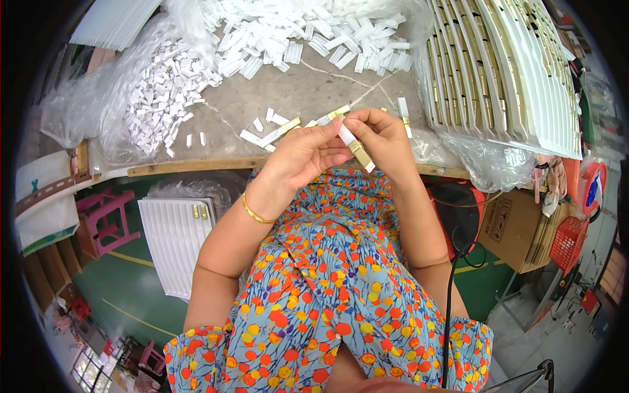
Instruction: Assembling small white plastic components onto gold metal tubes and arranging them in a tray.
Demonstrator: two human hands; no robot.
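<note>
A small white-and-gold rectangular piece (358, 152) is pinched between my two hands, tilted with its gold end down and to the right. My left hand (306, 152) grips it from the left with thumb and fingers, a gold bangle on that wrist. My right hand (385, 141) closes on its upper end, the fingers curled. Just beyond my left hand, similar white-and-gold pieces (280, 133) lie on the grey tabletop (229, 105). Another such piece (404, 118) lies past my right hand.
A heap of small white pieces (160, 95) sits at left; longer translucent white pieces (314, 33) spread across the back. Stacked white trays with gold parts (488, 72) stand at right. A wooden strip (190, 167) edges the table. A white ribbed tray (173, 242) is below left.
</note>
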